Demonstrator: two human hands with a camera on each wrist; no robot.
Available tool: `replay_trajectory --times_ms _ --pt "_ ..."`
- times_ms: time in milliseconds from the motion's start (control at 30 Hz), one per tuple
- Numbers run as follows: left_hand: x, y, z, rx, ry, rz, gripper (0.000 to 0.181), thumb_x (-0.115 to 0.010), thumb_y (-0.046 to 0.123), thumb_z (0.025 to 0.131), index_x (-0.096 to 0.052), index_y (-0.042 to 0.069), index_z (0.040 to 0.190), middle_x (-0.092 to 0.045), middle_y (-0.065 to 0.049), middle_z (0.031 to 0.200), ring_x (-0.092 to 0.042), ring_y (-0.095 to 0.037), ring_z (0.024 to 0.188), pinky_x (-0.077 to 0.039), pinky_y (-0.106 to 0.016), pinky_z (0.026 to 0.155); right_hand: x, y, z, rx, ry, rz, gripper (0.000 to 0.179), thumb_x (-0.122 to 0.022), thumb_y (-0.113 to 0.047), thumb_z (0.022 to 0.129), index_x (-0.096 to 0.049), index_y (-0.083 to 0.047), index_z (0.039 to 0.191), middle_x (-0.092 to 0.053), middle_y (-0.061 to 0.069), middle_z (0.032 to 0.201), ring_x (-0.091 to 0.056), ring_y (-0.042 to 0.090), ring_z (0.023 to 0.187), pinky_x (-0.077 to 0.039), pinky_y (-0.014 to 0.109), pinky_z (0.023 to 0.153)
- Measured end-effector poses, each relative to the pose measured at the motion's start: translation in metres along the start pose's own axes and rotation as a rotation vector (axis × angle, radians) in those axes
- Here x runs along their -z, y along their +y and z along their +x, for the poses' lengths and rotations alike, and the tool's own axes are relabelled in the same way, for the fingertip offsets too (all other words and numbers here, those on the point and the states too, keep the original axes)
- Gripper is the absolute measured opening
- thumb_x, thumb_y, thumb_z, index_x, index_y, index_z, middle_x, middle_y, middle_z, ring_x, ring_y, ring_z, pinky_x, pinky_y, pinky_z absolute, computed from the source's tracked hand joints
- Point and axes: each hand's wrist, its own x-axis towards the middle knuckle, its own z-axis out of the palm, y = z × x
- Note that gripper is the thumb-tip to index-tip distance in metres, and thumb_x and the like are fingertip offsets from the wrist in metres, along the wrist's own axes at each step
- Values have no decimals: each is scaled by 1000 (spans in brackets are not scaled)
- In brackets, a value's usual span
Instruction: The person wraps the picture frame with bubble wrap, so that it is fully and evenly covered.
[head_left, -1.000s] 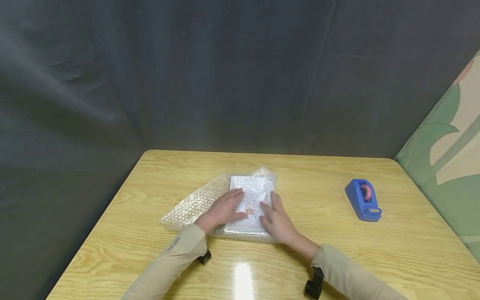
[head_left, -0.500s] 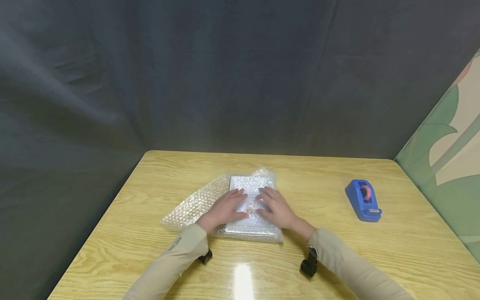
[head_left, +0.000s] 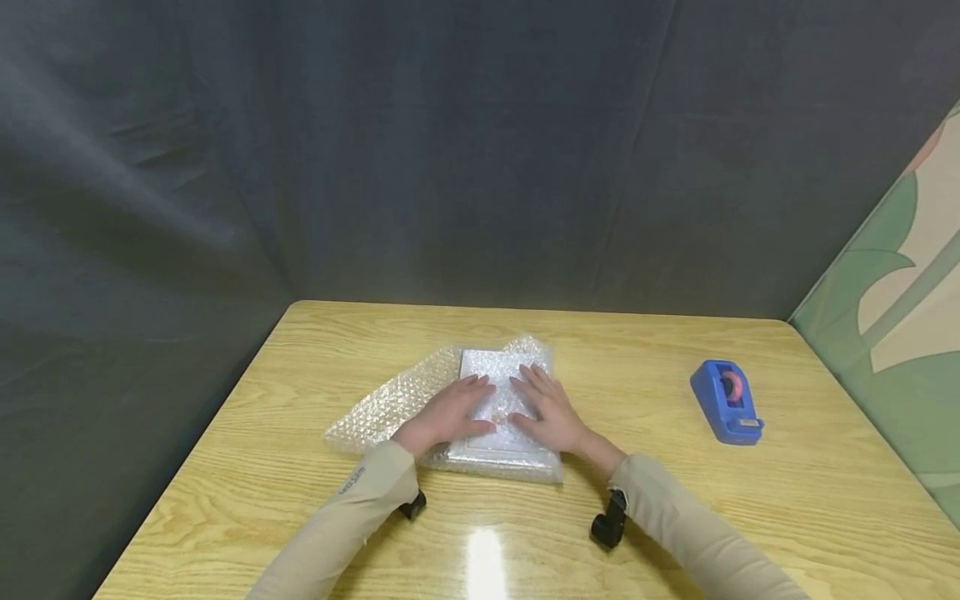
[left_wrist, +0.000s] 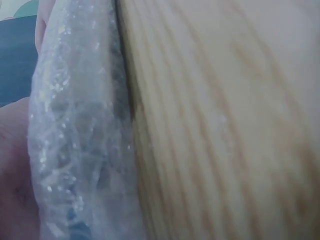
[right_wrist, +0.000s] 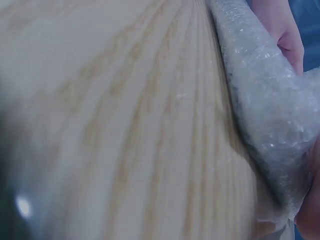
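Observation:
A flat white rectangular item (head_left: 486, 367) lies on the table under a layer of clear bubble wrap (head_left: 386, 408), which spreads out loosely to the left. My left hand (head_left: 447, 412) rests on the left side of the package, fingers extended. On its right side lies my right hand (head_left: 553, 417), its fingers spread and pointing away from me. Both wrist views catch the package's near edge low on the table: the bubble wrap (left_wrist: 82, 120) is puffy in the left one, and the wrap (right_wrist: 270, 95) bulges at the right in the other.
A blue tape dispenser (head_left: 727, 402) with a pink roll stands to the right on the wooden table (head_left: 300, 517). Dark curtain (head_left: 480, 167) hangs behind and at the left. A patterned cloth (head_left: 892, 333) borders the right side.
My right hand has shifted from the package's right edge leftward and away from me onto its top. The left hand has stayed almost in place. The tape dispenser has not moved.

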Motion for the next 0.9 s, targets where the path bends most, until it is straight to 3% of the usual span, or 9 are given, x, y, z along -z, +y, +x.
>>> replay_trajectory --times_ms 133,333,467,633,767,900 --pt "1 -1 0 26 21 -53 67 -60 42 84 -38 10 138 -31 -8 145 -27 -27 133 -21 -43 109 -1 1 0 -3 -3 20 56 -59 -28 84 -45 -1 131 -27 23 143 -17 42 133 -14 64 103" --pt "22 -17 -14 79 149 -268 64 -66 32 82 -42 6 135 -44 -10 137 -42 -28 123 -32 -42 104 -2 4 -1 1 7 16 55 -60 -28 84 -47 -2 130 -28 23 143 -17 42 133 -14 63 103" --pt "41 -40 -43 183 194 -346 62 -67 26 82 -42 6 135 -42 -13 138 -41 -32 124 -31 -47 103 -3 4 -1 -3 10 9 55 -60 -29 84 -48 -2 130 -28 23 143 -18 41 133 -15 63 103" --pt "54 -75 -89 301 152 -365 62 -63 25 85 -38 0 136 -38 -21 138 -37 -40 123 -35 -52 99 -2 2 -1 -9 -2 25 55 -59 -29 84 -47 -2 130 -27 22 144 -16 40 134 -14 62 104" --pt "60 -98 -120 342 121 -408 63 -60 26 87 -35 -6 135 -39 -28 134 -39 -44 120 -41 -51 92 -1 1 -1 -11 -1 27 55 -59 -30 85 -47 -2 130 -27 22 144 -16 40 134 -14 62 104" --pt "61 -116 -138 350 114 -475 57 -59 23 88 -40 -11 129 -52 -26 119 -50 -38 107 -48 -42 83 -1 2 -1 -11 2 30 54 -59 -30 85 -48 -2 130 -27 22 144 -16 40 134 -14 62 104"
